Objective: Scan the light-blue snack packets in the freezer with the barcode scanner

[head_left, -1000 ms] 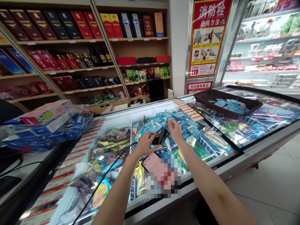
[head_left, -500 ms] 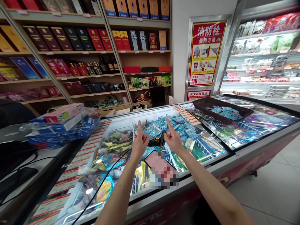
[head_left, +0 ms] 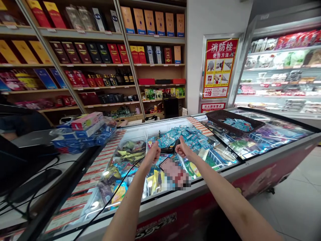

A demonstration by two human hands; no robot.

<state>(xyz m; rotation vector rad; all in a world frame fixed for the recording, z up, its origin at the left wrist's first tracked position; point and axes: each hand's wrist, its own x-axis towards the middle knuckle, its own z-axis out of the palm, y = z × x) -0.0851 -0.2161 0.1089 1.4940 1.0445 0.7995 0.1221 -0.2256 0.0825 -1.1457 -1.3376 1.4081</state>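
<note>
My left hand point(head_left: 152, 155) is held above the glass-topped freezer point(head_left: 136, 134), its fingers curled in and nothing seen in them. My right hand point(head_left: 185, 149) is a short way to its right, closed too, with one digit pointing up. Behind and between them is a black device point(head_left: 168, 149), partly hidden; a black cable point(head_left: 114, 194) passes behind my left forearm. Past the hands, small blue packets point(head_left: 190, 135) lie in a loose pile on the glass. A phone point(head_left: 173, 170), partly blurred out, lies nearer me, below the hands.
A dark tray point(head_left: 213, 117) of similar blue packets stands on the freezer at the right. Plastic-wrapped boxes point(head_left: 85, 132) are stacked at the left by a counter. Shelves point(head_left: 100, 63) of boxed goods and bottles line the back; a lit cooler point(head_left: 283, 70) stands at right.
Both index fingers pointed up before; my left fingers have curled in, and my right hand still has one digit raised. The view has tilted up and shifted left.
</note>
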